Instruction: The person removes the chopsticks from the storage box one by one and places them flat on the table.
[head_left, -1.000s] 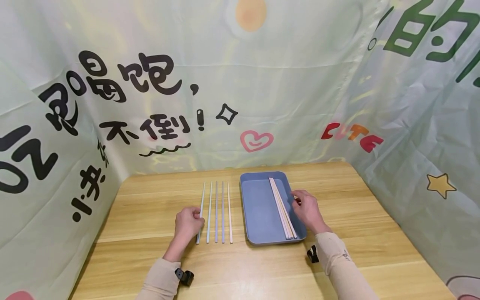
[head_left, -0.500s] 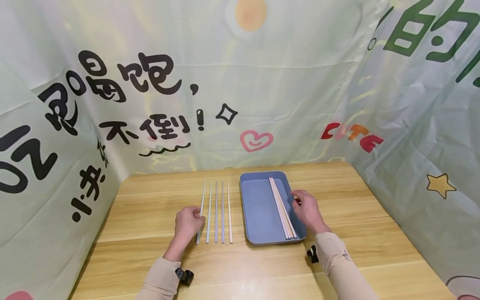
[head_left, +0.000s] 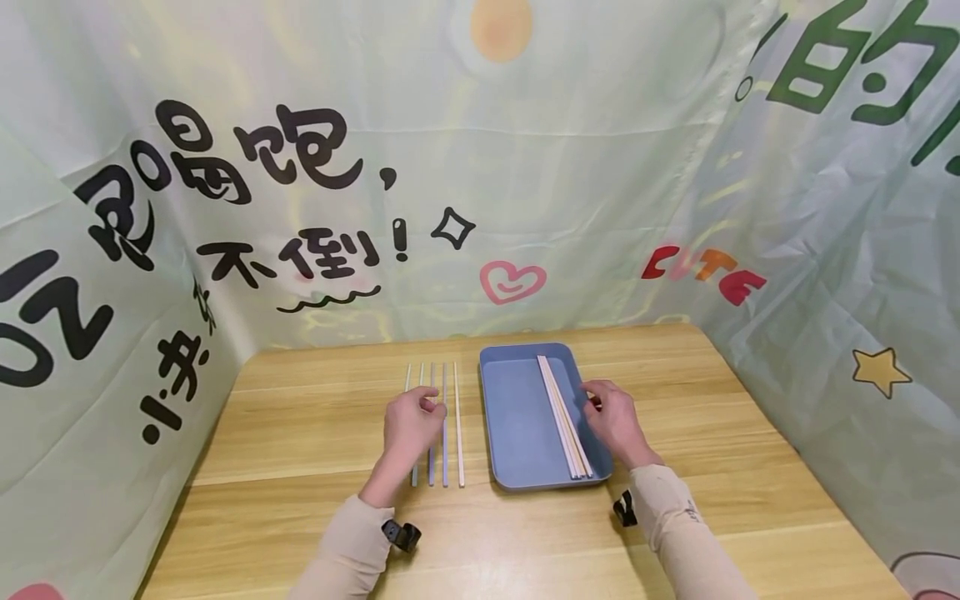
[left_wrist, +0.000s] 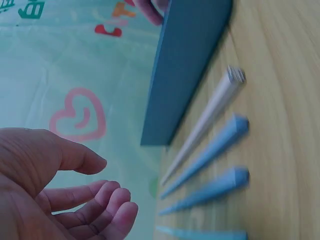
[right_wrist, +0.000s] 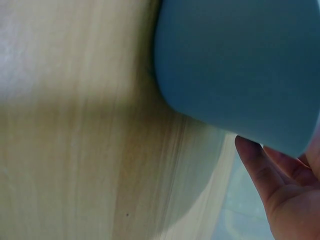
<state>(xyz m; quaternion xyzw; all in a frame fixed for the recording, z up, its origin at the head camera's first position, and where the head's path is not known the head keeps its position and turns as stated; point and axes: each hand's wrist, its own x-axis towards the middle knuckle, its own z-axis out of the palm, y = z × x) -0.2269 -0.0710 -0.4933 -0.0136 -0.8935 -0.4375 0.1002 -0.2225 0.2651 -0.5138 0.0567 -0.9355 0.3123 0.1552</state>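
My left hand (head_left: 411, 429) hovers over a row of chopsticks with its fingers loosely bent. In the left wrist view, a gap separates its thumb from its fingers (left_wrist: 117, 200), and nothing lies between them. It covers parts of the light blue chopsticks (head_left: 415, 473). Two periwinkle chopsticks (head_left: 445, 454) and a pale one (head_left: 459, 433) lie further right. A blue tray (head_left: 521, 417) stands beside the row, with several pinkish and cream chopsticks (head_left: 558, 408) along its right side. My right hand (head_left: 615, 421) holds the tray's right rim; some of its fingers are hidden behind the wall.
Everything rests on a wooden table (head_left: 675, 375). A printed cloth (head_left: 585, 183) hangs behind it and along both sides. Each wrist carries a small black camera, such as the left wrist camera (head_left: 402, 535).
My left hand has left the leftmost chopstick and moved right, over the middle of the row. The right hand and tray have kept their places.
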